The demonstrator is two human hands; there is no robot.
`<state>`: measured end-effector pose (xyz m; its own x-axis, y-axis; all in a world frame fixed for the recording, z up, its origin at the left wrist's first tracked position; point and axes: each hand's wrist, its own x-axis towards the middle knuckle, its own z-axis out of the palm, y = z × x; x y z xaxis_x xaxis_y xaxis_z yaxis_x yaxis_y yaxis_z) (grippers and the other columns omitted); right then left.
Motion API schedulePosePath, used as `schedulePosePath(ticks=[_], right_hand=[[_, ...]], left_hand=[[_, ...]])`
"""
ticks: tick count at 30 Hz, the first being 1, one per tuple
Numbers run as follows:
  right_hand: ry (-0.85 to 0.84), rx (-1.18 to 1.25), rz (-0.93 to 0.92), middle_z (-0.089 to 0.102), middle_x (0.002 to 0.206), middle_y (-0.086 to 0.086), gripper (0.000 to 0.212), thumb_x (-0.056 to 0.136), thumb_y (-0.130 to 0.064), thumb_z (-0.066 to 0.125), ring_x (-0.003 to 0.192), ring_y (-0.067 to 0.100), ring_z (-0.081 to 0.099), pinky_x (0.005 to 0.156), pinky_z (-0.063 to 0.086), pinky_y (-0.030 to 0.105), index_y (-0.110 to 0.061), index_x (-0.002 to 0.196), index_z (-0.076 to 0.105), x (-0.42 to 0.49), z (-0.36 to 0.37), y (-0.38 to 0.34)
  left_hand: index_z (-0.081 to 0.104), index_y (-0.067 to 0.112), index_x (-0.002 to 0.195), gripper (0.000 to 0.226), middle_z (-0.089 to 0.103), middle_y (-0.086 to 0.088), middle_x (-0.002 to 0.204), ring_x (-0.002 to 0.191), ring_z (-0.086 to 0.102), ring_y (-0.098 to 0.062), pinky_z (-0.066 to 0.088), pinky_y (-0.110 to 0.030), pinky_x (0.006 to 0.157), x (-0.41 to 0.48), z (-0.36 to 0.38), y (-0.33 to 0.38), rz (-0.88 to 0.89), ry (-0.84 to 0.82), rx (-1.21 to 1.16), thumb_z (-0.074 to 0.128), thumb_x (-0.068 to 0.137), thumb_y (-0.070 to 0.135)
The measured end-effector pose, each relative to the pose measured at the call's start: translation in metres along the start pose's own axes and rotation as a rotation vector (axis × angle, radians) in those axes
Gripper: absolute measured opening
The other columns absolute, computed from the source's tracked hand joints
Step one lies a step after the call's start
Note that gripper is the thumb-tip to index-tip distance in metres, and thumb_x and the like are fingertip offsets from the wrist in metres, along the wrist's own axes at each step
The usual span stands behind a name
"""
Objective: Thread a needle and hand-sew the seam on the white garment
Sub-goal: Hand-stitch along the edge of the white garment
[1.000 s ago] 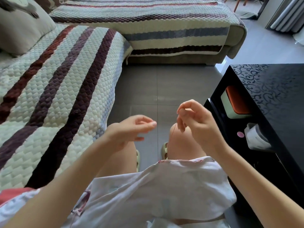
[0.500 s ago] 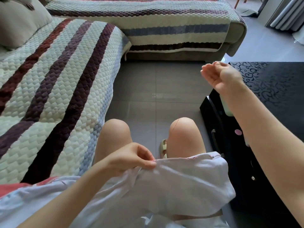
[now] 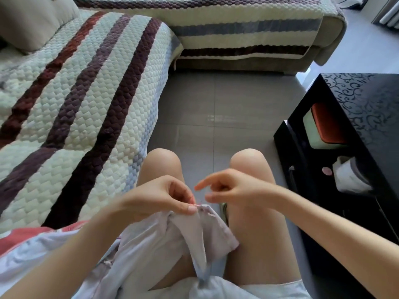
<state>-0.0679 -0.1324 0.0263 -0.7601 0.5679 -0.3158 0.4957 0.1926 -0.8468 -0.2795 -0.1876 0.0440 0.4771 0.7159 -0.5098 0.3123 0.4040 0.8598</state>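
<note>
We saw the white garment [image 3: 151, 244] lying across the person's lap, with its bunched end lifted just above the thighs and between the two hands. The left hand [image 3: 164, 197] pinched that raised edge between thumb and forefinger, clamped on the cloth right at a short run of pink stitching [image 3: 195, 204]. The right hand [image 3: 233, 190] hovered just beside it, apart from the cloth. Its index finger pointed toward the left hand, its thumb stretched out below, and its other fingers were curled in. We could not tell whether those curled fingers held a needle or thread, since neither showed clearly.

Both bare knees pointed toward the grey tiled floor [image 3: 216, 104], and a pale slipper [image 3: 223, 209] showed between the legs. To the left ran a sofa [image 3: 86, 93] under a quilted cover with dark red, purple and blue stripes, and a beige cushion [image 3: 32, 20] sat at its far corner. To the right stood a black surface [image 3: 367, 108] with a scroll pattern on top. Its open side compartments held an orange-and-white box [image 3: 323, 128] and, nearer to us, a roll of white paper [image 3: 347, 175].
</note>
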Motion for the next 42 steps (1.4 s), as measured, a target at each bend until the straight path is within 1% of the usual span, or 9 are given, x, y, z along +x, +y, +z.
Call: schedulePosePath(ticks=[6,9,12,15,17,25,29,33,42], right_hand=[[-0.036,0.080,-0.072,0.052,0.060,-0.015,0.009,0.092,-0.015,0.063,0.057,0.000,0.041,0.057,0.032,0.012,-0.018,0.092,0.071,-0.004,0.015,-0.006],[0.018,0.095,-0.076,0.058,0.058,-0.023,0.021,0.091,-0.013,0.064,0.058,-0.006,0.049,0.059,0.034,0.007,-0.026,0.075,0.064,-0.007,0.010,-0.011],[0.077,0.098,-0.107,0.063,0.061,-0.022,0.009,0.086,-0.026,0.066,0.061,-0.006,0.055,0.061,0.037,0.008,-0.026,0.076,0.067,-0.013,-0.003,-0.016],[0.246,-0.055,-0.153,0.061,0.061,-0.003,0.026,0.079,-0.060,0.064,0.060,0.016,0.053,0.061,0.043,0.035,-0.036,0.073,0.071,-0.014,-0.017,-0.013],[0.289,0.005,-0.114,0.063,0.069,0.009,0.032,0.073,-0.066,0.061,0.066,0.026,0.052,0.069,0.042,0.046,-0.036,0.080,0.073,-0.014,-0.022,-0.012],[0.131,-0.009,-0.109,0.047,0.057,-0.004,0.019,0.090,-0.034,0.064,0.058,0.009,0.041,0.057,0.034,0.028,-0.020,0.097,0.074,-0.005,0.015,-0.010],[0.453,0.063,-0.154,0.035,0.050,-0.010,0.006,0.088,-0.014,0.068,0.052,0.005,0.033,0.055,0.030,0.017,-0.012,0.094,0.069,-0.004,0.028,-0.007],[0.625,0.031,-0.171,0.032,0.051,-0.009,0.006,0.085,-0.024,0.063,0.052,0.006,0.029,0.053,0.027,0.017,-0.018,0.086,0.066,-0.001,0.033,-0.004],[0.294,-0.180,-0.039,0.063,0.065,-0.023,0.019,0.088,-0.013,0.066,0.064,0.003,0.055,0.062,0.041,0.013,-0.024,0.099,0.075,-0.005,0.019,0.009]], left_hand=[[0.073,0.018,0.065,0.009,0.063,0.003,0.066,0.061,0.053,-0.002,0.039,-0.013,0.057,-0.007,-0.001,0.004,0.034,-0.042,-0.089,0.075,0.072,0.013],[0.072,0.016,0.065,0.008,0.063,0.003,0.067,0.062,0.055,-0.003,0.040,-0.012,0.058,-0.012,-0.004,0.005,0.052,-0.024,-0.134,0.074,0.072,0.013],[0.072,0.016,0.068,0.009,0.065,0.003,0.069,0.065,0.055,-0.005,0.040,-0.015,0.061,-0.014,-0.006,0.004,0.051,-0.008,-0.129,0.078,0.067,0.023],[0.073,0.015,0.068,0.006,0.066,0.003,0.069,0.065,0.057,-0.004,0.041,-0.014,0.060,-0.015,-0.007,0.004,0.063,0.017,-0.142,0.078,0.071,0.017],[0.073,0.015,0.066,0.012,0.066,0.003,0.066,0.062,0.058,-0.003,0.043,-0.012,0.058,-0.016,-0.007,0.006,0.087,0.033,-0.184,0.076,0.075,0.008],[0.075,0.012,0.067,0.009,0.066,-0.001,0.064,0.059,0.061,-0.004,0.046,-0.012,0.056,-0.027,-0.015,0.011,0.119,0.145,-0.196,0.077,0.071,0.005],[0.076,0.016,0.066,0.009,0.068,0.001,0.066,0.063,0.062,-0.004,0.046,-0.012,0.059,-0.030,-0.022,0.005,0.108,0.194,-0.132,0.080,0.070,0.008],[0.077,0.018,0.068,0.006,0.070,0.001,0.069,0.066,0.063,-0.004,0.046,-0.012,0.061,-0.028,-0.024,-0.001,0.093,0.209,-0.103,0.077,0.071,0.013],[0.075,0.016,0.065,0.007,0.065,-0.001,0.065,0.061,0.058,-0.005,0.044,-0.011,0.059,-0.021,-0.023,-0.014,0.100,0.243,-0.205,0.071,0.070,0.015]])
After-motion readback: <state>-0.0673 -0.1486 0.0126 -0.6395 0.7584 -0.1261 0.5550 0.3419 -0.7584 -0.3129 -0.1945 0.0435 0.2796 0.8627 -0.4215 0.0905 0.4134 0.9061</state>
